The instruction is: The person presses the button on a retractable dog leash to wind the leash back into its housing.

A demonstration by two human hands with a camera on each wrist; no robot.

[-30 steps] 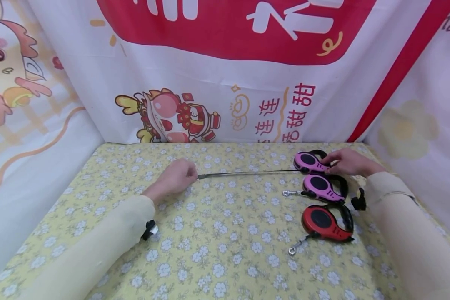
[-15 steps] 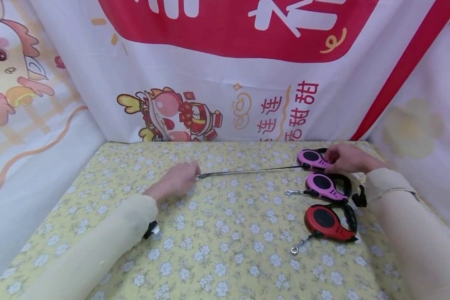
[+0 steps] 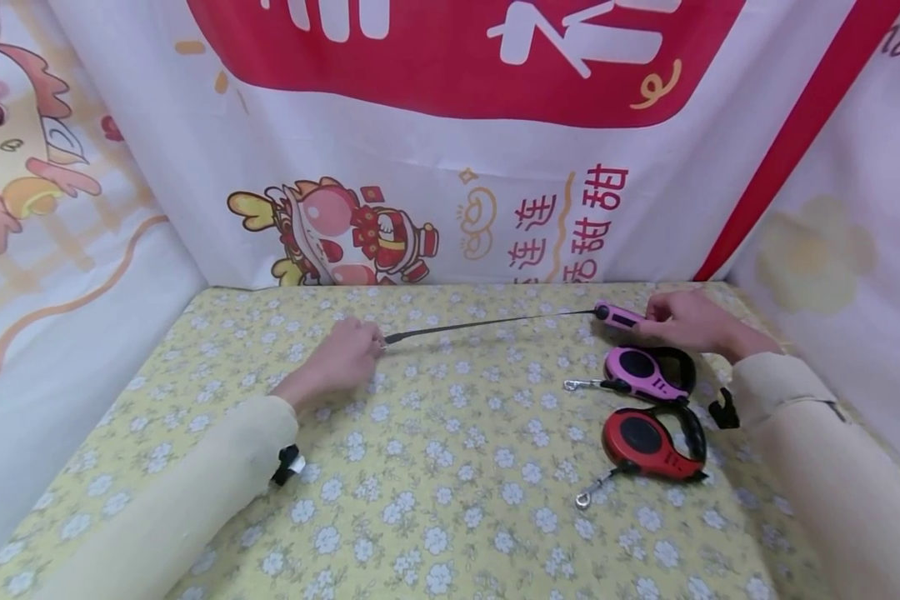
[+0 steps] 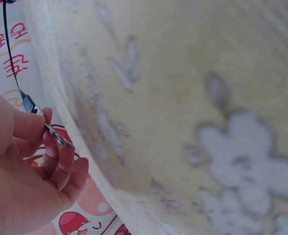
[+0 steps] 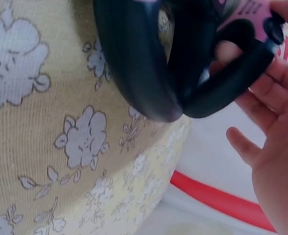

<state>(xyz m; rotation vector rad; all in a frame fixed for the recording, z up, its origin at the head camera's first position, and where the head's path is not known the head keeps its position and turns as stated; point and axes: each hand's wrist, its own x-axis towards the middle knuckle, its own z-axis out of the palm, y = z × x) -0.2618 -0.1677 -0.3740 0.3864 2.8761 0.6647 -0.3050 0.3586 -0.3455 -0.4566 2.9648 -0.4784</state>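
Observation:
A pink retractable dog leash (image 3: 618, 317) stands tipped on its narrow edge at the back right. My right hand (image 3: 686, 321) grips it at its handle end; in the right wrist view, fingers pass through the black handle loop (image 5: 237, 81). From the case a thin dark strap (image 3: 465, 323) stretches taut leftward to my left hand (image 3: 341, 358). There, thumb and fingers pinch the metal snap clip (image 4: 60, 138), seen best in the left wrist view. Just in front of the right hand lies a second pink leash (image 3: 637, 367), flat, its clip pointing left.
Nearer the front lies a red retractable leash (image 3: 641, 442) with its clip toward the front left. A flowered yellow cloth (image 3: 435, 467) covers the table. Printed white curtains (image 3: 420, 150) enclose the back and sides.
The held pink leash has turned from lying flat onto its edge. My left hand has shifted slightly left and away with the clip, the strap staying taut. The other leashes lie still.

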